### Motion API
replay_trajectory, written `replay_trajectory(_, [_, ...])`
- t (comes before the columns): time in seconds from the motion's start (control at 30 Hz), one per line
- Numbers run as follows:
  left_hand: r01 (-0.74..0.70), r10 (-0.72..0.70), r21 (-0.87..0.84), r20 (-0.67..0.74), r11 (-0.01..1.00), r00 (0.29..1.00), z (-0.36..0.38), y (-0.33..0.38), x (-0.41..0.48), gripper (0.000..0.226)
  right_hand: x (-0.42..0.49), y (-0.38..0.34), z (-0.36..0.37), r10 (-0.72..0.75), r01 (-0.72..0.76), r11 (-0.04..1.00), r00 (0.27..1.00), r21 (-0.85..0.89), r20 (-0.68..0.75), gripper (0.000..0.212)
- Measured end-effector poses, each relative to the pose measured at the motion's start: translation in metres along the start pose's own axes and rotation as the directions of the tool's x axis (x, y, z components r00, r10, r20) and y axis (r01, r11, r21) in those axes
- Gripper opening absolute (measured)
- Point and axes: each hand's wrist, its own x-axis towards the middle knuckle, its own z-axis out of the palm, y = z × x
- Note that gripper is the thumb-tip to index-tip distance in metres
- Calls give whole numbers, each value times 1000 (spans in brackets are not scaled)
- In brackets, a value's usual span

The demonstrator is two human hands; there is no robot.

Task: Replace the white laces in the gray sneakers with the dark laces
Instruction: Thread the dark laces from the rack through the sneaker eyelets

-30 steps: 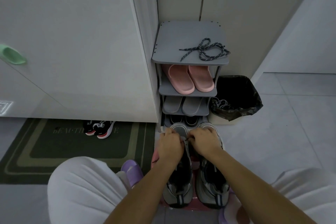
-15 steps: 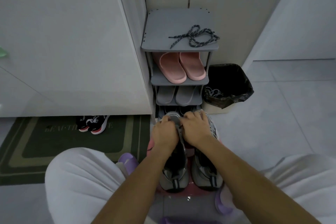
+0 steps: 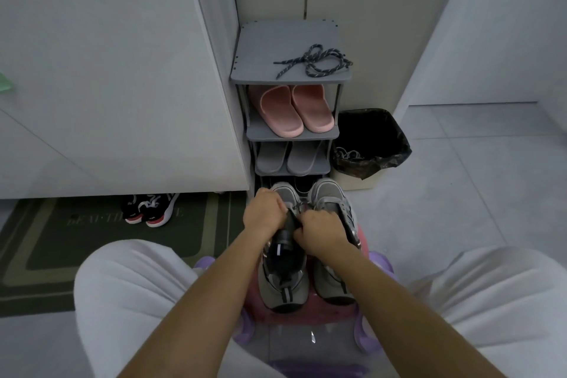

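Black sneakers sit on the green mat. The left hand curls its fingers onto the left gray sneaker at its throat, and the right hand pinches the same shoe's tongue area. The right gray sneaker stands just beside it on the pink stool. The dark laces lie near the front right corner of the shoe rack top. A black-lined bin stands right of the rack.

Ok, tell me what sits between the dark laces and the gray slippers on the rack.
The pink slippers, on the shelf between them, seen in the head view.
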Motion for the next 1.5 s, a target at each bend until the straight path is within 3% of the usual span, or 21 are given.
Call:
replay_trajectory(0.5, [185,-183,-227,32,956,983,-23,-65,-21,21,-18,-10,7,68,-67,998,996,19,-57,23])
replay_trajectory(0.73, [153,-123,-179,166,972,978,-3,-41,-31,33,-26,-5,9,-7,7,1000,1000,12,-20,23])
replay_trajectory(0.87, [63,-33,-202,148,977,988,0,-30,-30,30,-23,-2,12,-28,29,999,999,17,-16,23])
replay_trajectory(1.0, [-23,33,-88,116,996,993,4,-21,-29,15,-20,0,18,-20,21,1000,999,21,-51,24])
replay_trajectory(1.07, [4,1,-69,72,998,997,4,-19,-28,16,-17,2,22,5,-4,1000,998,31,-56,24])
replay_trajectory(1.2, [97,-87,-212,55,973,995,6,-28,-17,16,-13,4,27,70,-65,994,996,87,-52,24])
replay_trajectory(1.37, [291,-298,-481,63,827,953,0,-66,-10,18,-10,10,30,150,-141,974,988,175,-38,23])
replay_trajectory(1.5, [375,-428,-432,-28,820,903,-23,-93,-20,29,-10,8,32,145,-134,973,988,188,-45,13])
